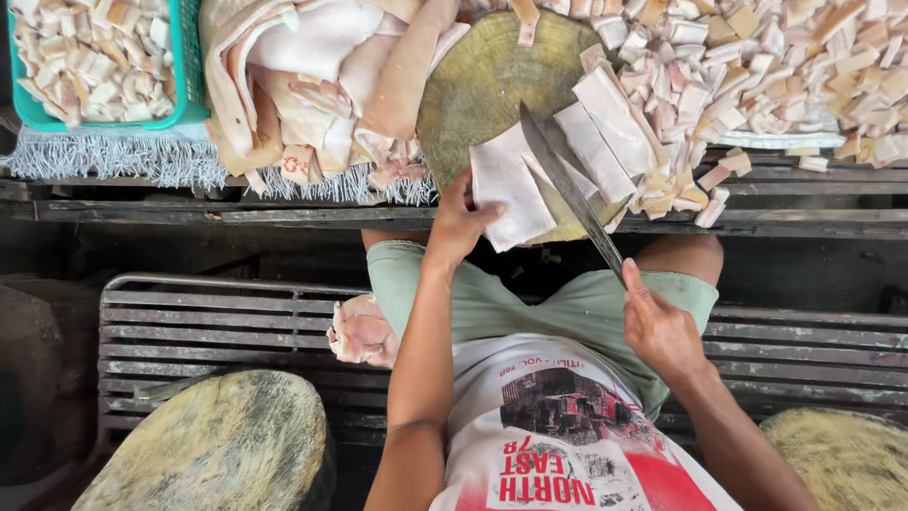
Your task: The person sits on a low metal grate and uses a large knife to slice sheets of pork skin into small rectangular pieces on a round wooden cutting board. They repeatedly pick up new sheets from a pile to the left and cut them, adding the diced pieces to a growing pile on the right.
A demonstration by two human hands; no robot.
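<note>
A long dark wooden bench (284, 214) runs across the top of the view and carries almost everything. On its right side lies a big heap of small pale cut meat pieces (785, 66). On the left lies a pile of large pink and white pork skin sheets (322, 76), just beside a teal plastic basket (189, 85) full of more small pieces. Between the pile and the heap sits a round yellow-green wooden chopping block (482, 76). A flat white slab of pork fat (506, 194) lies on the near edge of the block, with two white strips (605, 132) already cut just to its right. The left hand (459, 222) rests open, its fingers pressing down on the slab. The right hand (657, 326) is closed tight around the handle of a long grey metal knife (567, 189), whose blade lies slanted across the slab. A small pink lump of meat (362, 331) sits on the slatted seat beside the person's leg.
</note>
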